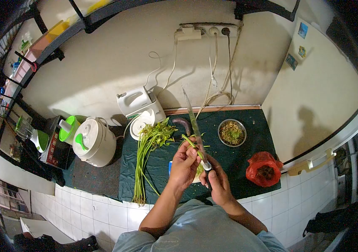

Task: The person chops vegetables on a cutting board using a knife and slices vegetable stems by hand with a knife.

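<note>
My left hand [184, 164] is closed round a short green stem [190, 142], held up above the table. My right hand [217, 180] grips the dark handle of a long knife [192, 115], its blade pointing up and away, close against the stem. Below my hands lies a pale board with cut green bits, mostly hidden. Left of them a bunch of leafy greens [143, 164] lies with its roots at the front edge. A dark purple eggplant [182, 124] rests behind. A metal bowl [232, 132] of chopped pieces stands to the right.
On the dark green cloth [246, 197] a red plastic bag [264, 169] stands at the right. At the left are a white rice cooker [94, 140], a green container [69, 129] and a white mixer [141, 103]. Cords hang from a wall socket [213, 31]. A black shelf frame runs overhead.
</note>
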Demonstrator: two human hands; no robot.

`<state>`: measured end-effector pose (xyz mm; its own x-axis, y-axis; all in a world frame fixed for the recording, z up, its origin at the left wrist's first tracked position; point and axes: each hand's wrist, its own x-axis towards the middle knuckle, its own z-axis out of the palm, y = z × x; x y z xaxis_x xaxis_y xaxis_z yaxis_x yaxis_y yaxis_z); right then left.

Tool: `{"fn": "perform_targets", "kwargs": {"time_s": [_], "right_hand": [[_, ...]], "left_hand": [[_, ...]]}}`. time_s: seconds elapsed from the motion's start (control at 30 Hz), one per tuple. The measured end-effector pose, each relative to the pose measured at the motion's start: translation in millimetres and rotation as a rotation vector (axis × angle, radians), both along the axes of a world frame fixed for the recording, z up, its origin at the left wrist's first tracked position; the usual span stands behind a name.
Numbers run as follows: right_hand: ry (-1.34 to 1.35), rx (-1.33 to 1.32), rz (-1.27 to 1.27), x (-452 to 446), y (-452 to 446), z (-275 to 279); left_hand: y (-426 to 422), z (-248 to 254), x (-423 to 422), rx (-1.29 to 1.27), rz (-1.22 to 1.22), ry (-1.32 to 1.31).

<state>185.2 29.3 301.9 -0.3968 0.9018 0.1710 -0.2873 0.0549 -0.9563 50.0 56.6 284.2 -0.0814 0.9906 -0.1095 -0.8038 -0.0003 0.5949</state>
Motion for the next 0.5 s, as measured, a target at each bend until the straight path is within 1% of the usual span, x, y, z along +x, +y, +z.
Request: {"fn": "perform_targets", "kwargs": {"time_s": [0.03,0.17,0.23,0.43,0.5], "right_hand": [[0.011,0.008,-0.001,-0.7,-0.1,0.2],[0.001,0.001,0.015,0.9,-1.2,1.0],[-0.003,0.002,0.009,1.4,-1.6,1.3],[0.018,0.044,0.002,0.8,-1.0,-1.8],[0.02,0.046,0.002,1.6,-1.1,-5.0]], "left_hand": [[-0.1,-1.4,0.2,0.035,-0.01,-0.012],[-0.6,-2.3,-1.9,0.029,-0.011,-0.01],[-1.0,-6.8,-5.7,0.012,-0.06,0.055],[-1.8,-3.4,-5.0,0.04,-0.188,0.002],[-1.9,-0.4,-4.6,0.038,-0.188,0.007]]}}
